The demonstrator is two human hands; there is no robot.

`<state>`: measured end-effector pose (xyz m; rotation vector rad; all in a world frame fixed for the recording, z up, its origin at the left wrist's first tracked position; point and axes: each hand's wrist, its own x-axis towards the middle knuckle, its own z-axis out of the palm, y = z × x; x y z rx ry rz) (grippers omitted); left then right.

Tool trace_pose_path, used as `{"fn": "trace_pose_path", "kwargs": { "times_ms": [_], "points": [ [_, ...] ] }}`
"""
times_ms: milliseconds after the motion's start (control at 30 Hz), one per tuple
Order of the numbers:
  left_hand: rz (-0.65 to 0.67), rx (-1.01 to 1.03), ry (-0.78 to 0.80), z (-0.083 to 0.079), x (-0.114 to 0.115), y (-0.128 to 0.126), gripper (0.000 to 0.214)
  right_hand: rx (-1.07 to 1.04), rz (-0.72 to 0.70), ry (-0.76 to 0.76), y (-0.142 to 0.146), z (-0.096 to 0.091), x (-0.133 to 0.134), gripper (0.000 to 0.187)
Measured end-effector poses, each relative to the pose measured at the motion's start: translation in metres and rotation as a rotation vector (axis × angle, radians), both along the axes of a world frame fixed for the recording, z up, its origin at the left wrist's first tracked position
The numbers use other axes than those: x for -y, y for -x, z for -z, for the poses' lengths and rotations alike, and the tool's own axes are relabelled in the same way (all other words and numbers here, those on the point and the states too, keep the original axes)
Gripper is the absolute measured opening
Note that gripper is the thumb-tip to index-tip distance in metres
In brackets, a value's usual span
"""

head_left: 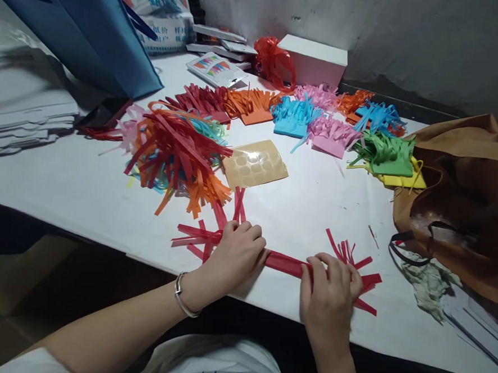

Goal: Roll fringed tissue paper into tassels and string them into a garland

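Observation:
A dark red tissue paper tassel (285,262) lies across the front of the white table, its middle rolled into a narrow band and its cut strips fanned out at both ends. My left hand (242,248) is closed around the band near the left fringe. Near the right fringe, my right hand (331,284) grips the same band with curled fingers. Just beyond my left hand rests a heap of mixed tassels (177,148), red and orange on top. A sheet of clear round stickers (256,164) lies beside that heap.
Folded fringed bundles in several colours, among them a blue one (293,119) and a green one (388,153), line the back. A brown bag (455,193) stands at right, a blue bag (93,36) at left. A white box (313,61) sits by the wall.

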<state>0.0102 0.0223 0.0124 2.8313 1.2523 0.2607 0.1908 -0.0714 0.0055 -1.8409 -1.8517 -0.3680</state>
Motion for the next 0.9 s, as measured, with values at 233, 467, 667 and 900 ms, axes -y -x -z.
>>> {"fn": "trace_pose_path", "kwargs": {
  "times_ms": [233,467,667,900],
  "points": [
    [0.051,0.147,0.013,-0.006,0.001,0.007,0.029,-0.094,-0.284,0.071,0.009,0.005,-0.001,0.020],
    [0.310,0.298,0.021,0.001,0.009,0.013,0.016,-0.142,-0.309,0.151,0.010,0.003,0.002,0.013],
    [0.172,0.307,0.092,0.007,0.007,0.015,0.023,-0.057,-0.179,0.192,-0.010,0.009,0.011,0.012],
    [0.015,0.077,0.032,-0.001,0.006,0.003,0.024,0.077,0.017,0.291,-0.015,0.008,0.002,0.020]
  ]
}}
